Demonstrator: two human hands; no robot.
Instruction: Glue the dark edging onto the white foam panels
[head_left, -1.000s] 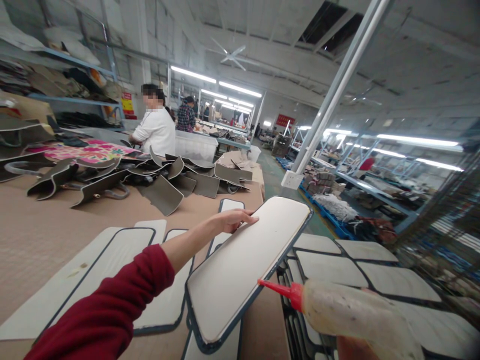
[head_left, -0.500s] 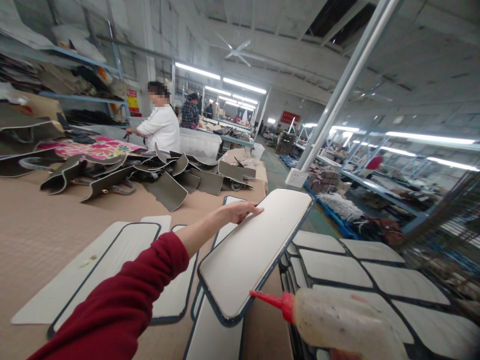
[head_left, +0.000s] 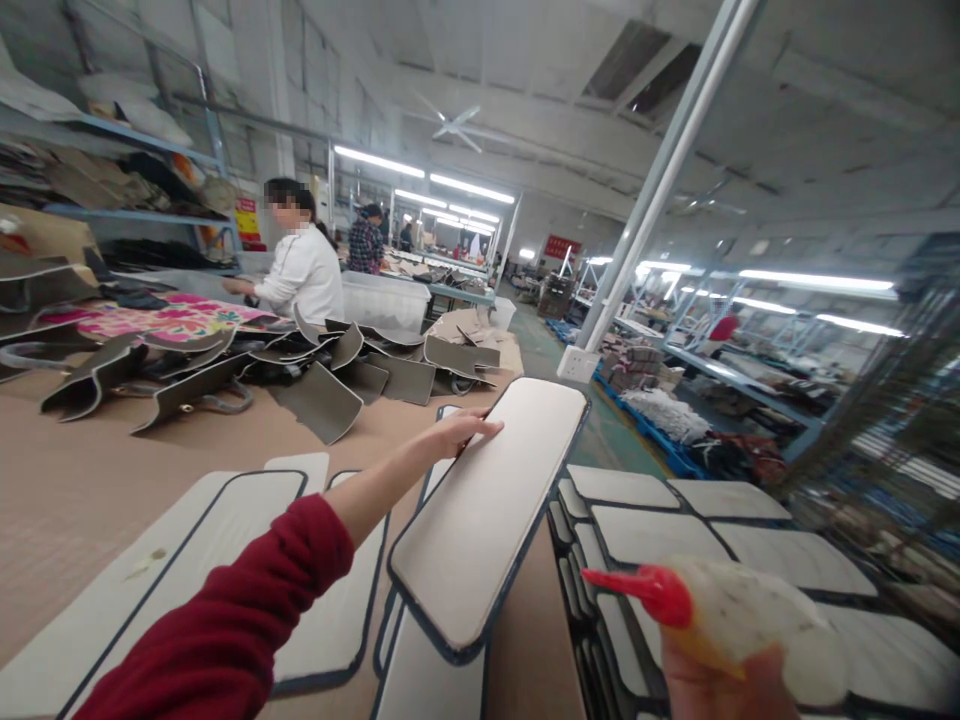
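My left hand grips the left edge of a white panel with a dark border, thumb on its face and fingers hidden behind. The panel is tilted, its lower end over other panels. My right hand, at the bottom right, is wrapped round a cloudy squeeze bottle with a red nozzle. Its nozzle points left, apart from the panel's right edge. Under the held panel lies another white panel. More dark-edged panels lie on the table to the left.
Stacks of dark-edged white panels stand on the right. Olive-brown bag pieces with handles lie heaped across the brown table. A person in white works beyond them. A slanted metal post with a socket box rises behind the panel.
The red nozzle has moved right, away from the panel's edge, and my right hand now shows beneath the bottle. My left hand still holds the panel. The view has shifted slightly.
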